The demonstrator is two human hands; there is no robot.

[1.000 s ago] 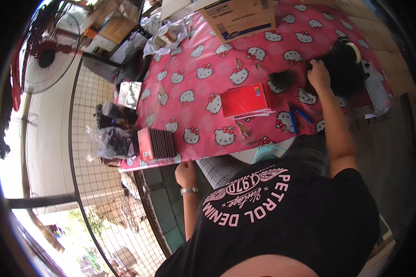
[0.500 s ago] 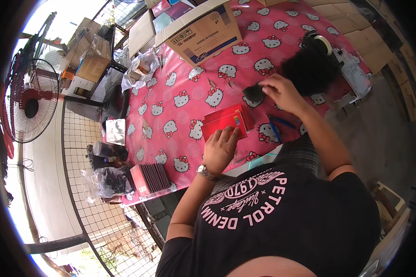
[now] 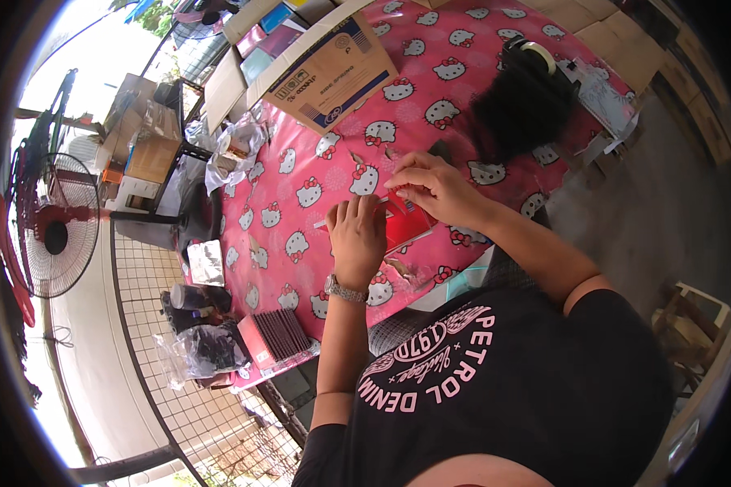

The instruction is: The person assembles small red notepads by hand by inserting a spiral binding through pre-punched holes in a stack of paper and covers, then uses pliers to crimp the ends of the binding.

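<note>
Both my hands meet over flat red boxes on the pink tabletop. My left hand (image 3: 356,239), wearing a wristwatch (image 3: 345,290), has its fingers closed over one red box, of which only thin edges show. My right hand (image 3: 440,193) pinches a red flap (image 3: 395,200) at that box's right end. Another red box (image 3: 408,228) lies under and between my hands, partly covered. Just beyond my right hand rests a small dark piece (image 3: 440,151), mostly hidden by the fingers.
A cardboard carton (image 3: 326,77) stands at the back. Black hair-like material (image 3: 521,118) lies right, by a tape roll (image 3: 538,57). A row of dark-edged boxes (image 3: 274,337) sits at the near left corner. A fan (image 3: 55,235) stands far left.
My right hand has left the small dark piece and moved left to the red box's end. My left hand has shifted and now grips the box. The whole view has turned slightly.
</note>
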